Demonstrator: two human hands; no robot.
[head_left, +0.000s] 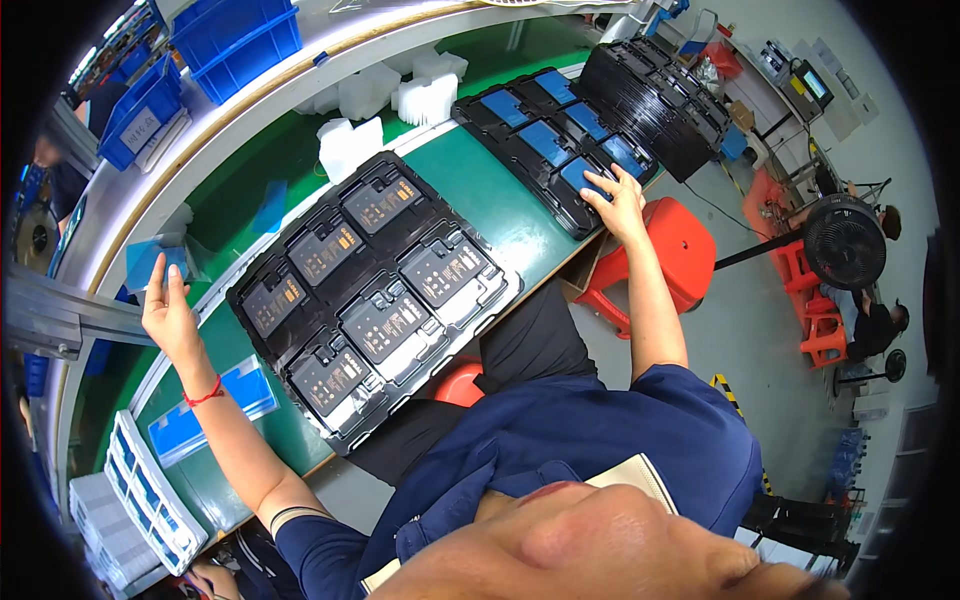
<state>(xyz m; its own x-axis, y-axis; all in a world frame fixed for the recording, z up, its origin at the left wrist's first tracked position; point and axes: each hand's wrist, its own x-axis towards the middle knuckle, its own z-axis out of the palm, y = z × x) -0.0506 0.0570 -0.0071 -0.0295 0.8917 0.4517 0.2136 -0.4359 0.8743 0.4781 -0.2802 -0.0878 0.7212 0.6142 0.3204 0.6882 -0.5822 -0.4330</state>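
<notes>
My left hand is raised at the far left, a red cord on its wrist. Its fingertips pinch a clear blue film. My right hand reaches over the near corner of a black tray on the right, its curled fingers on a flat blue-faced battery. Several more blue-faced batteries lie in that tray's pockets. Between my hands, a second black tray holds several flat black batteries with printed labels facing up. My right fingers partly cover the battery they touch.
Black trays stand stacked at the far right. White foam blocks line the back of the green bench. Blue sheets lie beside my left forearm. Blue bins sit on the shelf above. A red stool is beside my right arm.
</notes>
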